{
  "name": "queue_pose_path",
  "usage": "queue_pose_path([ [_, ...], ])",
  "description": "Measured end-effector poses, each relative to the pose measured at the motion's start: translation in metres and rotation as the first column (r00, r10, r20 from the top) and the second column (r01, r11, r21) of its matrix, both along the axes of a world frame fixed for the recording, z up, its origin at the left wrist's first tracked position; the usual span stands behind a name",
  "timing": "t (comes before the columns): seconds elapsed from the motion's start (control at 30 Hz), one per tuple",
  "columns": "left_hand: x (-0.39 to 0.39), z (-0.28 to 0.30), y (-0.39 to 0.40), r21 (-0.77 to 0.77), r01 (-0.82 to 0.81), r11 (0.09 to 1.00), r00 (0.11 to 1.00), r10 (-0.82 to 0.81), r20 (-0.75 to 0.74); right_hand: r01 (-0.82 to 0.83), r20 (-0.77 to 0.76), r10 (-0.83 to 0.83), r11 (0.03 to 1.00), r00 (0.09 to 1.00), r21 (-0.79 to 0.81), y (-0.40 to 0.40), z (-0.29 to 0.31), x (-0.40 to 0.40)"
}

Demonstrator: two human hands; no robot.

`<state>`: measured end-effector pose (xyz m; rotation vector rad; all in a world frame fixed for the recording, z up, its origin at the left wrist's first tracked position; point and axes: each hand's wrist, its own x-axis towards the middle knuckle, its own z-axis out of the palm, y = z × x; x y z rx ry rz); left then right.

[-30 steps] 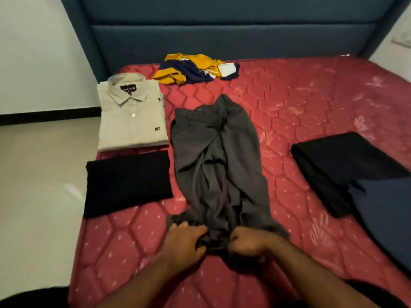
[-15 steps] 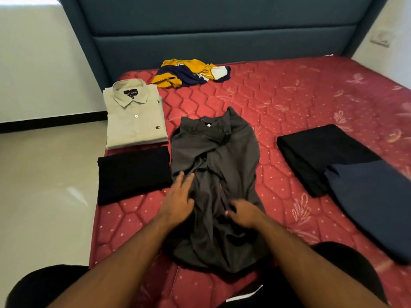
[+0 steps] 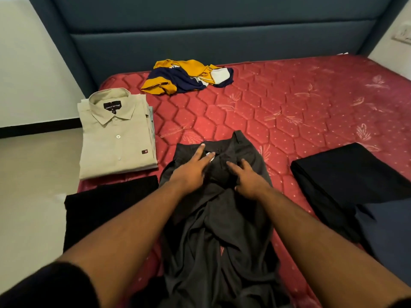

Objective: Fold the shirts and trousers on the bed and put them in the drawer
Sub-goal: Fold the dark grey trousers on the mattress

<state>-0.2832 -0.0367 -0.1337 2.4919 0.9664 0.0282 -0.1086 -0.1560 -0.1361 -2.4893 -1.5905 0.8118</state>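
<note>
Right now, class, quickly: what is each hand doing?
Left hand: open, fingers straight, pressing flat on the grey trousers near the waistband.
Right hand: open, fingers spread, resting on the same trousers.

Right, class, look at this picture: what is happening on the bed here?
A person is folding clothes on a red mattress. Both hands lie flat near the waistband of grey trousers, the left hand and right hand with straight fingers, smoothing the crumpled cloth. A beige shirt and a black garment lie folded on the left, two dark folded pieces on the right. A yellow and navy shirt lies unfolded near the headboard.
</note>
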Motion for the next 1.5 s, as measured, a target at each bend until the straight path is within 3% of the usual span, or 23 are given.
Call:
queue_pose_path([
  [0.07, 0.013, -0.008, 0.016, -0.010, 0.052, 0.999, 0.973, -0.053, -0.226, 0.010, 0.016, -0.009, 0.995, 1.000, -0.102, 0.002, -0.017, 0.002],
  [0.13, 0.010, -0.008, 0.013, 0.004, 0.083, 0.997, 0.935, -0.077, -0.347, -0.002, 0.162, 0.009, 0.999, 0.987, -0.044, -0.014, -0.013, -0.012],
  [0.2, -0.009, -0.004, -0.009, 0.041, 0.090, 0.995, 0.961, -0.076, -0.266, -0.046, 0.282, 0.031, 0.998, 0.959, 0.046, -0.047, -0.001, -0.039],
  [0.23, -0.026, -0.003, -0.027, 0.063, 0.090, 0.994, 0.979, -0.077, -0.190, -0.051, 0.264, 0.035, 0.997, 0.964, 0.056, -0.067, 0.007, -0.053],
  [0.33, -0.101, -0.001, -0.101, 0.062, 0.152, 0.986, 0.988, -0.150, -0.032, 0.030, -0.066, -0.037, 0.995, 0.997, -0.097, -0.136, 0.027, -0.096],
  [0.4, -0.158, -0.001, -0.156, -0.030, 0.147, 0.989, 0.988, -0.146, 0.043, -0.030, -0.280, -0.033, 0.976, 0.959, -0.217, -0.178, 0.040, -0.118],
  [0.5, -0.212, -0.001, -0.209, -0.212, 0.079, 0.974, 0.992, -0.097, -0.077, -0.160, -0.499, -0.042, 0.922, 0.866, -0.354, -0.213, 0.060, -0.142],
  [0.57, -0.235, 0.000, -0.228, -0.283, 0.031, 0.959, 0.991, -0.066, -0.116, -0.197, -0.550, -0.047, 0.905, 0.834, -0.377, -0.224, 0.065, -0.153],
  [0.63, -0.243, 0.008, -0.235, -0.231, -0.038, 0.972, 0.998, 0.024, -0.065, -0.146, -0.428, 0.023, 0.955, 0.903, -0.258, -0.224, 0.059, -0.159],
  [0.7, -0.233, 0.016, -0.232, -0.008, -0.110, 0.994, 0.993, 0.110, 0.046, 0.041, -0.206, -0.025, 0.996, 0.978, 0.073, -0.211, 0.043, -0.154],
  [0.77, -0.207, 0.025, -0.228, 0.172, -0.152, 0.973, 0.964, 0.107, 0.245, 0.186, -0.138, -0.142, 0.904, 0.980, 0.385, -0.192, 0.034, -0.150],
  [0.83, -0.170, 0.019, -0.218, 0.219, -0.109, 0.970, 0.956, 0.041, 0.291, 0.195, -0.056, -0.187, 0.921, 0.981, 0.336, -0.172, 0.028, -0.144],
  [0.93, -0.136, 0.005, -0.206, 0.220, 0.027, 0.975, 0.997, -0.011, -0.071, 0.127, 0.037, -0.129, 0.991, 0.991, 0.050, -0.166, 0.021, -0.143],
  [1.0, -0.136, 0.000, -0.198, 0.142, 0.042, 0.989, 0.969, -0.006, -0.245, 0.222, -0.078, -0.213, 0.967, 0.974, 0.125, -0.180, 0.018, -0.139],
  [1.07, -0.148, -0.005, -0.190, 0.067, -0.056, 0.996, 0.987, 0.065, -0.146, 0.436, -0.299, -0.369, 0.877, 0.880, 0.200, -0.206, 0.023, -0.128],
  [1.13, -0.167, -0.005, -0.187, -0.011, -0.232, 0.973, 0.961, 0.231, 0.153, 0.543, -0.345, -0.457, 0.811, 0.820, 0.219, -0.237, 0.026, -0.113],
  [1.2, -0.185, -0.004, -0.187, -0.070, -0.384, 0.921, 0.822, 0.375, 0.429, 0.495, -0.110, -0.483, 0.852, 0.869, 0.168, -0.257, 0.034, -0.101],
  [1.3, -0.200, -0.002, -0.193, -0.136, -0.483, 0.865, 0.680, 0.469, 0.564, 0.295, 0.338, -0.324, 0.946, 0.883, 0.137, -0.245, 0.043, -0.105],
  [1.4, -0.201, 0.000, -0.200, -0.195, -0.525, 0.829, 0.614, 0.527, 0.587, -0.003, 0.409, -0.098, 0.971, 0.907, 0.240, -0.196, 0.039, -0.122],
  [1.5, -0.201, 0.001, -0.199, -0.200, -0.544, 0.815, 0.597, 0.544, 0.590, -0.194, 0.424, 0.114, 0.969, 0.898, 0.151, -0.152, 0.026, -0.140],
])
